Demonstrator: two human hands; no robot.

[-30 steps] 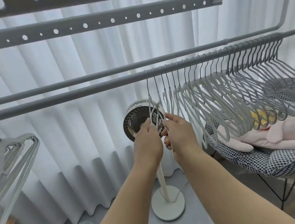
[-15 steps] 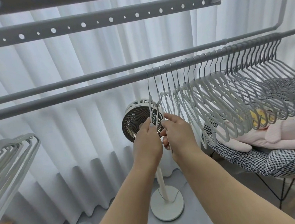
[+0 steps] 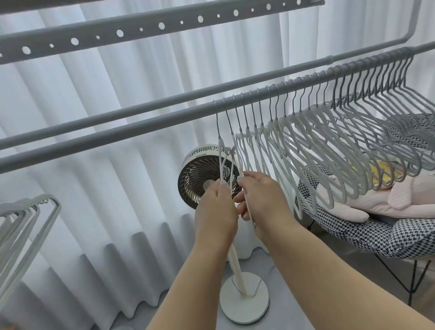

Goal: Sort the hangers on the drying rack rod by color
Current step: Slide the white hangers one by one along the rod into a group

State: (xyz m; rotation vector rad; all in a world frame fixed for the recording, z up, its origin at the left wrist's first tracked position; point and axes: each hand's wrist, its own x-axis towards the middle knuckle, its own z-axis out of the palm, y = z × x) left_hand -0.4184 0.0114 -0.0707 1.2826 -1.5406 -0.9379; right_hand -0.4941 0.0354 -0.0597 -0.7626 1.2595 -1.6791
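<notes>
Grey rod (image 3: 126, 133) spanning frame, hangers (image 3: 343, 134) bunched along its right half. Leftmost white hanger (image 3: 220, 148) pinched in left hand (image 3: 215, 214) fingers; next hanger (image 3: 244, 189) pinched by right hand (image 3: 263, 200).

A single wide-angle view is given, taken from the person's head and aimed forward and slightly upward-to-level along both outstretched forearms. The drying rack rod (image 3: 126, 137) is seen from just below and close by, crossing the frame from lower left to upper right, with straight lines bowed by the lens. The curtain (image 3: 74, 105) is faced directly behind it, and floor is taken in along the bottom edge. No second view is supplied.
</notes>
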